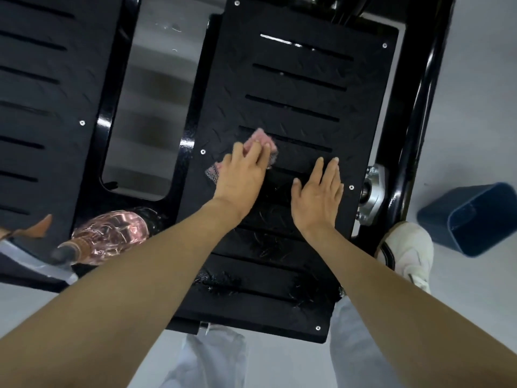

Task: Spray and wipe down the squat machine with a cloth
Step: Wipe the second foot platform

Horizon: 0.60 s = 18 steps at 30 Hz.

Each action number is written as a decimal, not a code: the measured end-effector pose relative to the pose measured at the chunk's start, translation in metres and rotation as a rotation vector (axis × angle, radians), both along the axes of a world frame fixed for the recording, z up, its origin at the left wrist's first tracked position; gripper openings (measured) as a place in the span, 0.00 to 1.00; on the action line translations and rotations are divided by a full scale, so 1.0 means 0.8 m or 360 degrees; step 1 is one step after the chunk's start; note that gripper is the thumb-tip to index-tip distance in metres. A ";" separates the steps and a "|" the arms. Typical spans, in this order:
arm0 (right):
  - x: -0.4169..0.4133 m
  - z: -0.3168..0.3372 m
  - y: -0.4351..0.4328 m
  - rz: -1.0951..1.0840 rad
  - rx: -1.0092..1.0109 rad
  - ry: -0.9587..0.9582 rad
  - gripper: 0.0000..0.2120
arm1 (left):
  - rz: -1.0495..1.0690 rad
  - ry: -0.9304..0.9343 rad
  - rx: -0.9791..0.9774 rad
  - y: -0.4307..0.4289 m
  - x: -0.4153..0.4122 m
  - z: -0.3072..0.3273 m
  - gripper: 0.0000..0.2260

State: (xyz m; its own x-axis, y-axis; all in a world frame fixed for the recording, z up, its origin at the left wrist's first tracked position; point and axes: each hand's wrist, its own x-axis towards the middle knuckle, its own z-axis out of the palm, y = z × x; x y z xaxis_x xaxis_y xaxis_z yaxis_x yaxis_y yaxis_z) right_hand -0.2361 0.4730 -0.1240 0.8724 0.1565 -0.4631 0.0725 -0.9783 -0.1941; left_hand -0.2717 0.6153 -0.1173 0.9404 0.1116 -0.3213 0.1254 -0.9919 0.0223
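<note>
The squat machine's black slotted right foot plate (302, 88) fills the middle of the head view, with a second foot plate (47, 107) at the left. My left hand (242, 175) presses a pink cloth (261, 140) flat on the right plate with straight fingers. My right hand (319, 197) rests flat on the same plate a little to the right, holding nothing. A pink clear spray bottle (112, 235) lies on its side at the lower left, beside the plates. Wet streaks show on the plate's near end (265, 247).
The glossy black frame (416, 130) runs along the plate's right side, with a silver bearing (373, 191) on it. A blue bin (475, 219) lies tipped on the grey floor at the right. My white shoe (408, 250) stands near the frame.
</note>
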 end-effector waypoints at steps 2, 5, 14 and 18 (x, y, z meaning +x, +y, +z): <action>-0.001 -0.001 0.003 -0.0005 -0.0021 -0.0007 0.32 | -0.0433 0.0035 0.0016 0.006 -0.009 0.002 0.33; 0.000 -0.002 0.003 0.0013 -0.0042 -0.0017 0.32 | -0.0393 0.0075 0.0138 0.043 -0.012 -0.001 0.36; -0.001 -0.003 -0.004 0.0064 -0.0031 -0.0008 0.32 | 0.0041 0.0029 0.0033 0.039 -0.034 -0.003 0.36; -0.002 -0.001 -0.002 0.0049 -0.0008 -0.0006 0.31 | 0.0475 -0.0048 0.0026 0.068 -0.033 -0.006 0.35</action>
